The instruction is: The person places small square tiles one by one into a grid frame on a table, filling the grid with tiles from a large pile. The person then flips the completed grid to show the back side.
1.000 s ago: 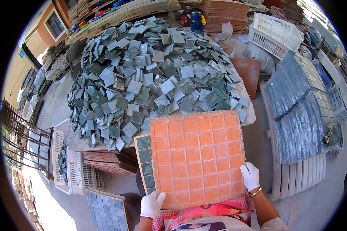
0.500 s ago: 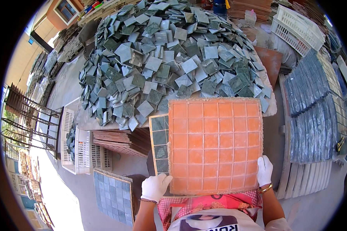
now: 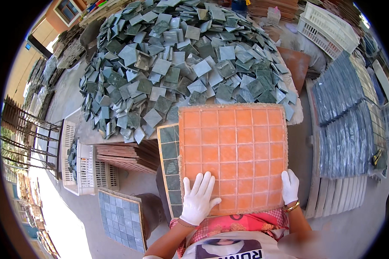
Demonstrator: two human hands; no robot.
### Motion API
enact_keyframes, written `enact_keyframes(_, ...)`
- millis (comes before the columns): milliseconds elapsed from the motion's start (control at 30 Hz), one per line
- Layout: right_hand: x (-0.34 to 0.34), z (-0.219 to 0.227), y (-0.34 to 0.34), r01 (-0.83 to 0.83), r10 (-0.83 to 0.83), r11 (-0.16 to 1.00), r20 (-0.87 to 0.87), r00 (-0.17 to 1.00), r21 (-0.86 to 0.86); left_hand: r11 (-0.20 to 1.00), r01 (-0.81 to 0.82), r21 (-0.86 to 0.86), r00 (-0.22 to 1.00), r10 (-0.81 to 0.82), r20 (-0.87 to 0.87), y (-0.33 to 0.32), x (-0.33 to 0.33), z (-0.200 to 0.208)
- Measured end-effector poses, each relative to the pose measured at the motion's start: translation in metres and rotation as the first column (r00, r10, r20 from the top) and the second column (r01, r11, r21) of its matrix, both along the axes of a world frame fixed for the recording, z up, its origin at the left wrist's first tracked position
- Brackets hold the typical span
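Note:
An orange square grid tray with raised pale lines and a crusted rim leans toward me at my lap. My left hand, in a white glove, lies on its lower left corner with fingers stretched out and spread. At the lower right edge, my right hand, also gloved, grips the tray, its thumb side against the rim. Behind the tray's left side stands a panel of dark green tiles in a pale grid frame, partly covered by it.
A big heap of loose grey-green stone tiles covers the table ahead. To the left are a white crate, stacked brown grid trays and a tiled square stool. Wrapped tile stacks stand right, below white crates.
My left hand has gone from gripping the tray's left edge to lying flat on its face. The view has shifted slightly; my right hand stays at the right edge.

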State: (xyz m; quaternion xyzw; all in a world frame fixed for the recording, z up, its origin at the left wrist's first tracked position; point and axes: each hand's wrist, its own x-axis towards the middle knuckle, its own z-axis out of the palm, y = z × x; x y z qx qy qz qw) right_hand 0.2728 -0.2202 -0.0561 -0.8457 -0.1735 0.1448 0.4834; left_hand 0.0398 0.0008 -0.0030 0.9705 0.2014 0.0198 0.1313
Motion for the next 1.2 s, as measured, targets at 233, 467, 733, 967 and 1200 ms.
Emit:
enact_keyframes(233, -0.002, 0.001, 0.001, 0.006, -0.005, 1.000, -0.022, 1.000, 0.031, 0.986, 0.146, -0.084, 0.989, -0.147, -0.006, -0.013, -0.028, -0.004)
enact_keyframes(467, -0.002, -0.001, -0.001, 0.016, -0.015, 1.000, -0.044, 0.999, 0.021, 0.991, -0.112, -0.066, 0.972, 0.123, 0.200, 0.003, -0.064, 0.001)
enact_keyframes(733, -0.002, 0.001, -0.002, 0.006, 0.003, 0.996, -0.101, 0.995, 0.090, 0.998, 0.037, -0.045, 0.998, -0.034, 0.059, -0.011, -0.037, 0.002)
enact_keyframes(967, 0.006, -0.011, -0.018, 0.184, -0.019, 0.941, -0.499, 0.866, 0.284, 0.999, 0.032, -0.030, 0.996, -0.029, 0.090, -0.008, -0.046, -0.003)
enact_keyframes(1200, 0.009, 0.006, -0.046, -0.038, 0.157, 0.976, -0.569, 0.807, 0.215, 0.977, -0.215, -0.020, 0.959, 0.215, 0.183, 0.007, -0.073, -0.007)
